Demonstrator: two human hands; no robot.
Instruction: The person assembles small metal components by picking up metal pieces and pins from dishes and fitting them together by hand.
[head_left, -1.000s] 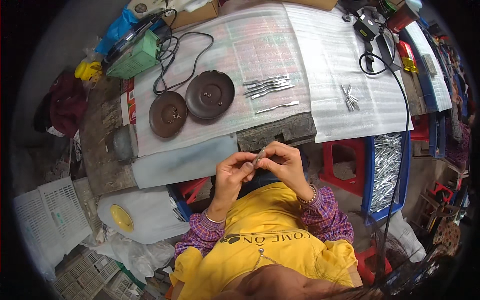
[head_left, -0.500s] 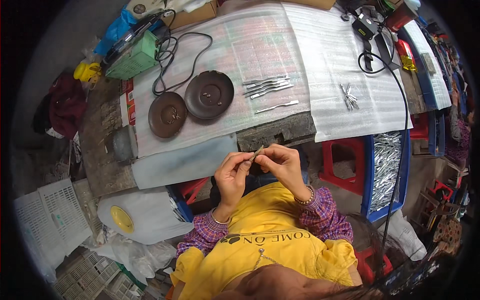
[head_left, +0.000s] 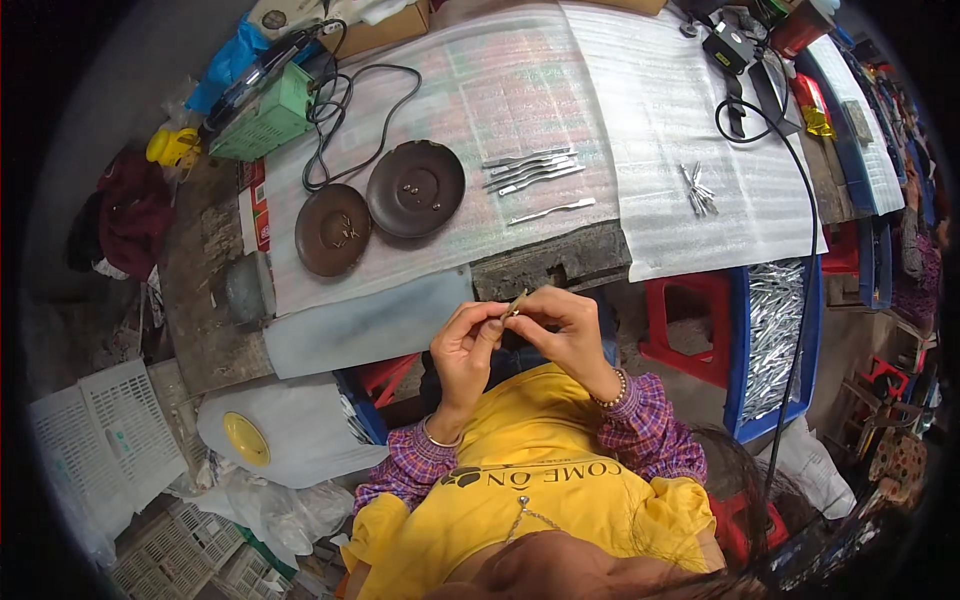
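My left hand (head_left: 466, 345) and my right hand (head_left: 563, 333) meet just off the near table edge, both with pinched fingers. Between them is a small, thin, brass-coloured metal piece (head_left: 515, 304), tilted upward; its exact kind is too small to make out. Beyond my hands, several slim silver metal handles (head_left: 535, 172) lie in a loose row, with a single silver handle (head_left: 552, 211) nearer to me. A larger dark brown dish (head_left: 417, 188) holds a few tiny round metal parts. The smaller brown dish (head_left: 322, 232) beside it holds several little pins.
At right, a blue bin (head_left: 735, 355) is full of silver metal pieces. A small pile of metal parts (head_left: 698, 190) rests on white foam sheeting (head_left: 655, 120). A green basket (head_left: 262, 112) and black cable (head_left: 385, 140) occupy the far left. Red stools (head_left: 685, 330) stand below the table.
My right fingers have shifted slightly around the small metal piece. Both hands stay together in nearly the same place, and the things on the table have not moved.
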